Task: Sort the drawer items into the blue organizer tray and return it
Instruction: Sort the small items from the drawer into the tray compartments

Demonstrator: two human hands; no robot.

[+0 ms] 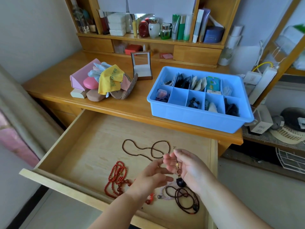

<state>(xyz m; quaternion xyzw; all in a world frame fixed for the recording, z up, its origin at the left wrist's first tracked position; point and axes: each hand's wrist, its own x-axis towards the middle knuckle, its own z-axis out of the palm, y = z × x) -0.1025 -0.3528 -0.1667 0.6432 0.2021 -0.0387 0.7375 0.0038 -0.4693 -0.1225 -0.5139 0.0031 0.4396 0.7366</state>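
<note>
Head view: over the open drawer (66, 151), the right hand (189, 169) pinches a beaded charm (178, 172); the left hand (148, 177) hangs relaxed, holding nothing.

So the drawer (85, 146) is pulled out below the desk (135, 103), with bead strings (148, 149) lying in it, mostly toward the right and front. On the desk, organizer tray (194, 116) sits right, a pile of cases and cloths (105, 83) left, open box (142, 66) between, shelf (148, 38) behind.
</note>
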